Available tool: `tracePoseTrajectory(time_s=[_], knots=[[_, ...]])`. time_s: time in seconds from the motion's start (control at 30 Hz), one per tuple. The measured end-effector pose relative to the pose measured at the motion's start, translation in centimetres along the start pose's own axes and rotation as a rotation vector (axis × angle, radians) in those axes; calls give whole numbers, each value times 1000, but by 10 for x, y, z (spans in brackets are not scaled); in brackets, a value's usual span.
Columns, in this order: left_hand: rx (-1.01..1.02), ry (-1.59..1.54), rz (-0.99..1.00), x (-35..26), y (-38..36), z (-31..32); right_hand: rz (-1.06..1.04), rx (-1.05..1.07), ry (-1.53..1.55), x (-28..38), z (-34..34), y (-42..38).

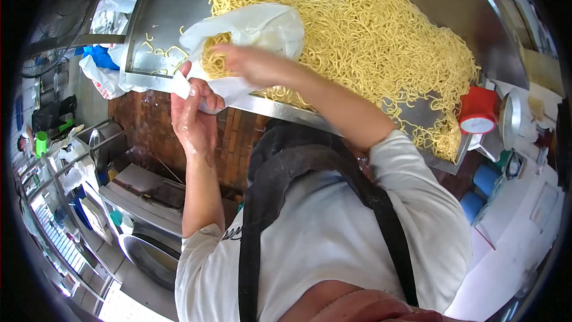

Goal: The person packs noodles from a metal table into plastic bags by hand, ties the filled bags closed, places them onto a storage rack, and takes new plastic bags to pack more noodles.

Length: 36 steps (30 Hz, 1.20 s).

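Note:
My left hand [199, 104] is closed on the edge of a translucent white plastic bag [268, 21], thumb upward, with a flap of the bag poking out between the fingers. A clump of yellow noodles [215, 67] shows at the bag's mouth. My right hand [250, 64] reaches across to that clump, its fingers over the noodles and smeared by motion. Behind the bag, a large heap of thick yellow noodles [369, 42] covers much of a metal tray table [170, 15].
A red container [478, 107] stands by the tray's right end, beside a round metal lid [510, 119]. Stray noodles [161, 52] lie at the tray's left. Plastic bags [107, 71] hang off its left side. A wok [149, 253] sits at lower left.

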<state>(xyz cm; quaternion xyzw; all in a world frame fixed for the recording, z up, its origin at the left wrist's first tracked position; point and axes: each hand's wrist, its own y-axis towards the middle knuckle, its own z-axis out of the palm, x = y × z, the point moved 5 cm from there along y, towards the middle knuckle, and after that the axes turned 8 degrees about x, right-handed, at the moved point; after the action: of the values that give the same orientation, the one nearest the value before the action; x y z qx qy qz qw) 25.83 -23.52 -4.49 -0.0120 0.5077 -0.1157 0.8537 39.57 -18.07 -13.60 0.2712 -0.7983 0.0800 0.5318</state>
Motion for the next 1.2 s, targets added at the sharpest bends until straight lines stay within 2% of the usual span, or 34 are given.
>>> tracePoseTrajectory(time_s=[0.03, 0.07, 0.1, 0.13, 0.2, 0.27, 0.33, 0.37, 0.4, 0.5, 0.53, 0.6, 0.67, 0.73, 0.8, 0.9, 0.97, 1.03, 1.07, 1.1, 1.17, 1.2], knots=[[0, 13, 2, -1, 0, -1, 443, 126, 8, 2, -39, -13], [-4, 24, -2, -1, -2, -2, 506, -11, -74, -26, -62, -28], [-8, 32, -13, 1, -5, -3, 500, -275, -30, -69, -80, -47], [-6, 29, -13, 3, -6, -6, 531, -344, -358, -94, -96, -62], [-17, 28, -17, 5, -9, -4, 540, -220, -568, -101, -97, -62], [-21, 36, -7, 4, -5, -1, 493, 149, -321, -80, -69, -26], [-24, 45, -18, 2, -5, 2, 472, 402, -210, -43, -7, -2], [-14, 36, -15, 1, -1, 2, 177, 367, 86, -12, 10, 1], [-10, 28, -20, -1, -2, 1, -148, 156, 17, 21, 9, 9], [8, 13, -41, -1, -3, 4, 167, 229, -232, 19, 9, 40], [18, 10, -48, -1, -2, 7, 432, 261, -350, 17, -2, 46], [42, 2, -69, -2, -4, 9, 482, 267, -554, -45, -19, 64], [79, 8, -93, -2, -5, 7, 507, 165, -881, -78, -67, 50], [96, 11, -133, 1, -2, 5, 742, -37, -811, -73, -129, 22], [117, 9, -148, 0, 6, 12, 820, -273, -931, -83, -162, -16], [285, -40, -181, -25, 32, 53, 623, -451, -143, -54, -173, -72], [415, -28, -125, -51, 26, 91, 307, -671, 480, -7, -186, -109], [555, -5, -81, -61, 16, 118, 135, -706, 738, 41, -190, -149], [537, 47, 40, -63, 19, 126, 42, -726, 868, 57, -188, -170], [466, 15, 81, -58, 29, 131, 46, -812, 936, 61, -188, -192], [364, 32, -112, -39, 50, 135, 35, -970, 1068, 66, -190, -233], [382, 18, -132, -41, 52, 147, 6, -999, 994, 79, -199, -246]])
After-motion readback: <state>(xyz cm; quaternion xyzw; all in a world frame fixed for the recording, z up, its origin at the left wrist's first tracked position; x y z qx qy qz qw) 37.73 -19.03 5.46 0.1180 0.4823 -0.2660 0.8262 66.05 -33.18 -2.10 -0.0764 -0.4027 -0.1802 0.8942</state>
